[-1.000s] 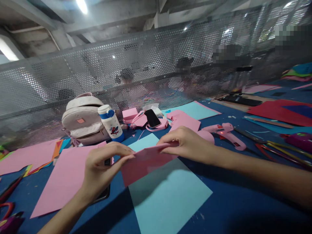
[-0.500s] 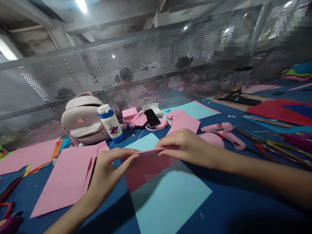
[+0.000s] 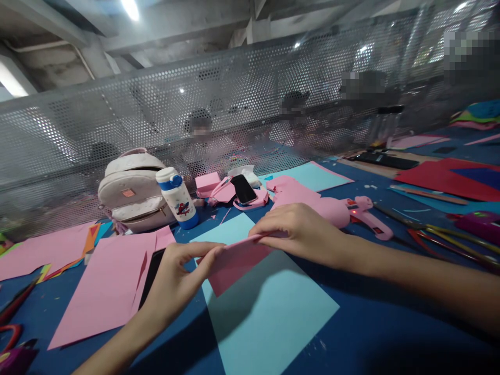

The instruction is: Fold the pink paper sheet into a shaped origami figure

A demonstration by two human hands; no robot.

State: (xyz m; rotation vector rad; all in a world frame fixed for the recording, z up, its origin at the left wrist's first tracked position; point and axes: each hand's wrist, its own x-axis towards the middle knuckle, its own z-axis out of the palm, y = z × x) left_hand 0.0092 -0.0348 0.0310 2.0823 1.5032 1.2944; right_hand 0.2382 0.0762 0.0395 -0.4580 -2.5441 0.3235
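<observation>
Between both hands is a sheet of pink paper [image 3: 238, 263], raised and bent over at its top edge, its far part rising behind my right hand. My left hand [image 3: 191, 265] pinches the edge at the left, thumb and fingers together. My right hand [image 3: 291, 229] pinches the same edge farther right. Beneath lies a light blue sheet [image 3: 269, 312], flat on the blue table and partly shaded by my hands. Just past my right hand, a pink glue gun [image 3: 367, 213] with a small red light lies partly behind the pink paper.
Left of my left hand are pink sheets [image 3: 105, 281] and a black flat object [image 3: 151, 278]. Behind stand a white backpack [image 3: 135, 190] and a bottle [image 3: 179, 200], near a phone [image 3: 244, 188]. Scissors [image 3: 11, 317] lie far left; pliers-like tools [image 3: 449, 239] lie right.
The near flap of the pink paper hangs shorter over the blue sheet, and its far part now covers some of the glue gun. Both hands keep pinching, nearly in place.
</observation>
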